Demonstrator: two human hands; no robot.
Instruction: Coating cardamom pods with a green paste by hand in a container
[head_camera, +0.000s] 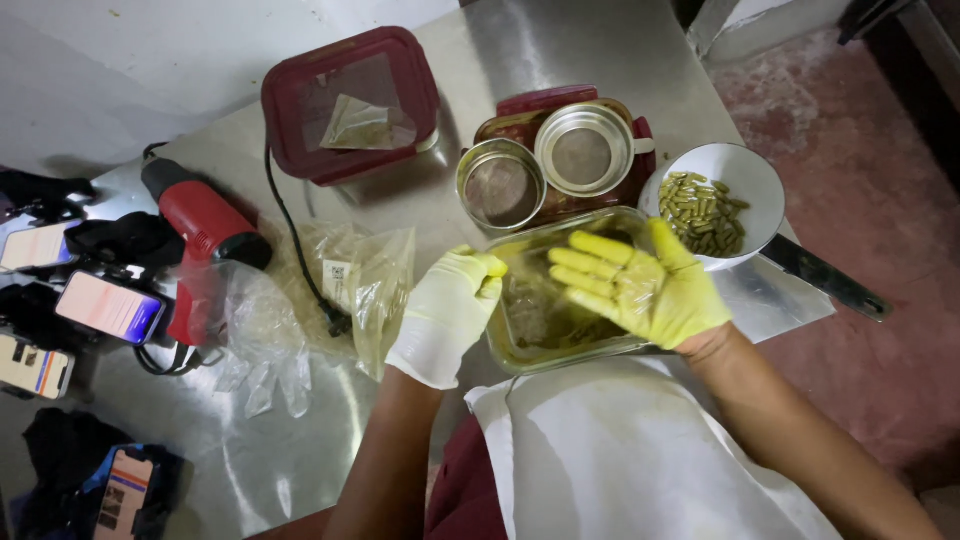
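While the right hand (640, 285) hovers flat, palm up and holding nothing, over the glass container (510, 345), the left hand (450, 315) curls onto its near-left rim, long axis running left-right at the steel table (300, 460) edge.

Clear glass dish (520, 345) holding olive-green powder, flat at steel table's near edge

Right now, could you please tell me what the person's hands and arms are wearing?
Both hands wear thin disposable gloves that end at the wrists. The left hand has a pale, whitish glove, yellowed at the fingertips. The right hand has a glove stained bright yellow all over, wrinkled and slightly glossy. The forearms are bare, with no sleeves, watch or jewellery in view.
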